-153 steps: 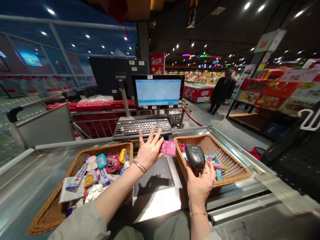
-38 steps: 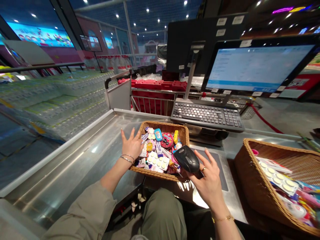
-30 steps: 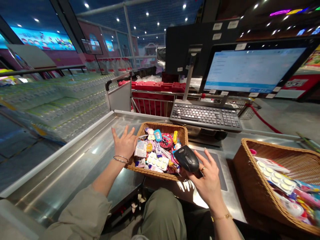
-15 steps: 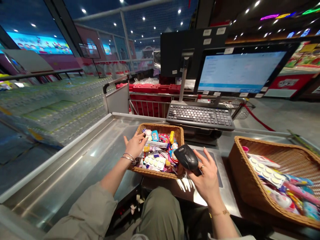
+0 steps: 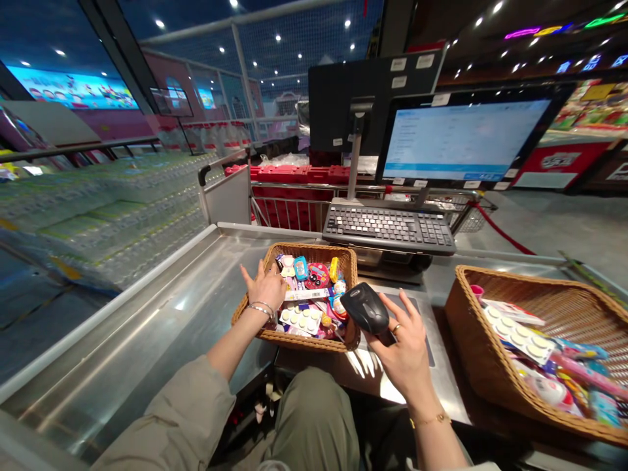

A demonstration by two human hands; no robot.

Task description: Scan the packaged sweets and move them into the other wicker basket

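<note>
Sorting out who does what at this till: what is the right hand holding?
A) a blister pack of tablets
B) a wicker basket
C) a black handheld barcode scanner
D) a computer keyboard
C. The right hand holds the black handheld barcode scanner; the left hand is at the wicker basket.

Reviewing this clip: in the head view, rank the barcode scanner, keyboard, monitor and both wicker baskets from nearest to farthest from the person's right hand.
1. Barcode scanner: held in the right hand.
2. Left wicker basket and right wicker basket: too close to call, one on each side of the hand.
3. Keyboard: ahead, beyond the scanner.
4. Monitor: farthest, behind the keyboard.
</note>
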